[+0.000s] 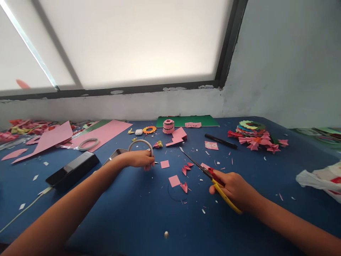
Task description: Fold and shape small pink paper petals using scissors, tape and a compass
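Note:
My right hand [234, 188] is closed around the yellow and red handles of a pair of scissors [205, 172], whose blades point up and left over the blue table [133, 213]. My left hand [140, 159] is closed, fingers curled down on the table beside a tape ring [141, 143]; something small and pink shows under the fingertips, too small to name. Small pink paper squares [174, 180] and folded pink pieces [184, 186] lie between my hands.
Pink paper sheets [103, 133] and a tape roll [88, 143] lie at the left, with a black box [71, 170] and cable. A black marker [220, 141], a pile of folded paper shapes [253, 137], a green mat [186, 121] and a white plastic bag [322, 179] sit further off.

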`<move>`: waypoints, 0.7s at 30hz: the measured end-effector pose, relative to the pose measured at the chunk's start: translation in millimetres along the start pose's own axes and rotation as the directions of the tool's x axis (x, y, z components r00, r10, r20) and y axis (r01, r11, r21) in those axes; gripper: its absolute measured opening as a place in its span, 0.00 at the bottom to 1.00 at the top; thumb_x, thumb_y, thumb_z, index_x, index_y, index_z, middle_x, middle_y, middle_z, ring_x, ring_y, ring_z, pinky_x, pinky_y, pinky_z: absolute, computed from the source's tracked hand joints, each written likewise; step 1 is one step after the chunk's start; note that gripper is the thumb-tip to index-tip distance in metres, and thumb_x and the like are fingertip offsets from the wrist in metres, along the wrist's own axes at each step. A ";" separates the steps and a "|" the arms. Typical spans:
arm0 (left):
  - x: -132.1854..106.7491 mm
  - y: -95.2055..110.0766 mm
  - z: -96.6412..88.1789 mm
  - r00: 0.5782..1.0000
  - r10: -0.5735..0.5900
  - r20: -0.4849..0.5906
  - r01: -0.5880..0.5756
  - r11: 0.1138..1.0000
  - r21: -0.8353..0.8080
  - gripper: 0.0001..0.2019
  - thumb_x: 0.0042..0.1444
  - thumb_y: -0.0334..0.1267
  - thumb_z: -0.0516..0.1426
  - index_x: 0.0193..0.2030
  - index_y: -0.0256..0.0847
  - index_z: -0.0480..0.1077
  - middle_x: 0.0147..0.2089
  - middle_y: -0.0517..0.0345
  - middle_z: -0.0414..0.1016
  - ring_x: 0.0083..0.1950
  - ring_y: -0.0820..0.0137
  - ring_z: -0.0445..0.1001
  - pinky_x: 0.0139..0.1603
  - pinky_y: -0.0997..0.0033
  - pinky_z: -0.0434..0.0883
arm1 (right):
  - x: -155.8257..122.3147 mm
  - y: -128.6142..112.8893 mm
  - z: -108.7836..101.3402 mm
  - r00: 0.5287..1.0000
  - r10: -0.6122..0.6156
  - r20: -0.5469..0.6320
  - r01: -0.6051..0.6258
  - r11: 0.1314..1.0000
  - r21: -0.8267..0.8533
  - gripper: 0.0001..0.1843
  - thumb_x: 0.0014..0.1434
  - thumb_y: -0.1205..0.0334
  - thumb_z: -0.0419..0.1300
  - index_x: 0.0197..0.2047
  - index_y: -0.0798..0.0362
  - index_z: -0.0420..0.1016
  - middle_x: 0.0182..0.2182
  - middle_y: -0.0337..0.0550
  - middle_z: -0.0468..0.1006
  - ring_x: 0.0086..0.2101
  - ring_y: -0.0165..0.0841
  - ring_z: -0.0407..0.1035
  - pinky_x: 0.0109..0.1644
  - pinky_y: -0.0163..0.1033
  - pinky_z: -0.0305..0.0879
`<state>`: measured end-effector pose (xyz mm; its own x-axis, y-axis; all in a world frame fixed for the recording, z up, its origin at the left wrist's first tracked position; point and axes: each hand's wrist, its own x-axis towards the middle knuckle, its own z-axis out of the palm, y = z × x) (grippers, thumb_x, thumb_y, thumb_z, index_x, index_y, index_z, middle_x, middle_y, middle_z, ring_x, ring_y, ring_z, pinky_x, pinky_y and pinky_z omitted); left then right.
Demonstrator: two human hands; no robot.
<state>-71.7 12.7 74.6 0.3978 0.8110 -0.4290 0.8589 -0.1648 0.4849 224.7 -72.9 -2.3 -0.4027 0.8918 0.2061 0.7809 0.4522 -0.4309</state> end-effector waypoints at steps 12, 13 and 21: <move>-14.5 18.9 10.3 0.974 0.159 -0.163 -0.167 0.985 -0.032 0.15 0.52 0.49 0.55 0.39 0.41 0.73 0.44 0.53 0.76 0.45 0.62 0.72 0.45 0.67 0.66 | -2.4 9.3 -1.7 0.961 -0.236 -0.145 0.173 0.919 -0.353 0.30 0.60 0.36 0.42 0.28 0.54 0.68 0.17 0.45 0.75 0.17 0.35 0.70 0.20 0.35 0.53; -20.8 23.0 15.6 0.967 0.174 -0.187 -0.190 0.979 -0.073 0.18 0.57 0.51 0.50 0.42 0.41 0.72 0.45 0.52 0.76 0.46 0.64 0.73 0.46 0.67 0.67 | -2.8 10.4 -1.5 0.956 -0.252 -0.152 0.182 0.912 -0.368 0.32 0.59 0.35 0.41 0.29 0.55 0.68 0.17 0.45 0.75 0.17 0.35 0.70 0.20 0.35 0.53; -34.5 37.0 63.9 0.939 0.179 -0.293 -0.311 0.807 -0.502 0.13 0.57 0.45 0.54 0.31 0.39 0.75 0.34 0.55 0.76 0.37 0.69 0.74 0.41 0.69 0.71 | -6.9 11.0 5.1 0.947 -0.304 -0.103 0.229 0.864 -0.449 0.36 0.58 0.33 0.40 0.32 0.57 0.71 0.16 0.44 0.74 0.18 0.35 0.71 0.19 0.35 0.51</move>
<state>-33.0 -57.3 58.6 0.4334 0.8964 -0.0928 0.4075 -0.1031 0.9074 233.7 -74.1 -13.0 -0.5699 0.7083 0.4166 0.7968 0.6003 0.0693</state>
